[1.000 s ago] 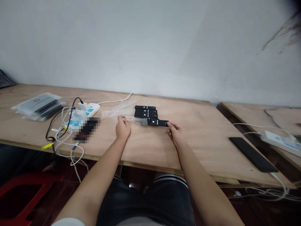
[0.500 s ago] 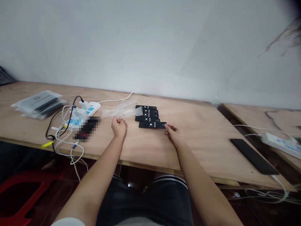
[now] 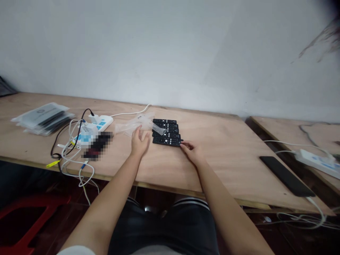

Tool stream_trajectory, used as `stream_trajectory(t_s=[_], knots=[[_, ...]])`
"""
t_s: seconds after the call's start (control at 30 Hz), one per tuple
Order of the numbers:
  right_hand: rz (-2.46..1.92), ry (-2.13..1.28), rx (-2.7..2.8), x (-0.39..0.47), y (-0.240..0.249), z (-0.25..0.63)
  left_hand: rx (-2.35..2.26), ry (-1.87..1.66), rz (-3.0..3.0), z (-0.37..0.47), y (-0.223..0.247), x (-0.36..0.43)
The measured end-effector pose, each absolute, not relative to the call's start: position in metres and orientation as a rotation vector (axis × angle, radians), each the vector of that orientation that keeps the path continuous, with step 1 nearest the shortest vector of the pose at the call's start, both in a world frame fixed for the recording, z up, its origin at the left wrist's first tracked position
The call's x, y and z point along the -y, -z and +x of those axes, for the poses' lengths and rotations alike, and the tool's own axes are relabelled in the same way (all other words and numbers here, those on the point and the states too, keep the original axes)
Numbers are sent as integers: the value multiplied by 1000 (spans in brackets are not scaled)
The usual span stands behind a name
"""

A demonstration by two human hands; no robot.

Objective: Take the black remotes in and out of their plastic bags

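Note:
Several black remote controls lie side by side in a column on the wooden table. The nearest remote control has its right end pinched between the thumb and fingers of my right hand. Left of the remotes is my left hand, its thumb and index finger apart and nothing visibly held. Just beyond its fingertips, clear plastic bags lie crumpled, and one bag end drapes over the middle remotes.
To the left are a white power strip with tangled cables, a blurred dark object and a stack of flat items in plastic sleeves. A black phone charges at the right edge. A wall rises behind the table.
My right hand has moved left with the nearest remote, bringing it closer in line with the others. My left hand has uncurled and moved toward the bags; a bag end has shifted right.

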State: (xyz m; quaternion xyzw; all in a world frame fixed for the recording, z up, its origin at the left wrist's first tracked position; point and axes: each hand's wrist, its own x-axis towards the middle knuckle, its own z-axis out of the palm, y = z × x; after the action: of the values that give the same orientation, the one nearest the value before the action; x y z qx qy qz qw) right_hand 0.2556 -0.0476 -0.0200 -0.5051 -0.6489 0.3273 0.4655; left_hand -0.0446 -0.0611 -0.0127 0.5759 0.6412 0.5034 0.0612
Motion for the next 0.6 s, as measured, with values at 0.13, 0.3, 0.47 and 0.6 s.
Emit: stream_trajectory(t_s=[0.13, 0.3, 0.47, 0.6], knots=[[-1260, -770, 1645, 48, 20, 256, -1830, -1485, 1896, -37, 5, 68], [-1276, -700, 1736, 52, 15, 254, -1810, -1209, 2161, -29, 2, 71], [-1245, -649, 1771, 49, 18, 255, -1844, -1047, 2191, -30, 5, 70], [-1335, -571, 1747, 45, 21, 260, -1856, -996, 2233, -31, 5, 70]])
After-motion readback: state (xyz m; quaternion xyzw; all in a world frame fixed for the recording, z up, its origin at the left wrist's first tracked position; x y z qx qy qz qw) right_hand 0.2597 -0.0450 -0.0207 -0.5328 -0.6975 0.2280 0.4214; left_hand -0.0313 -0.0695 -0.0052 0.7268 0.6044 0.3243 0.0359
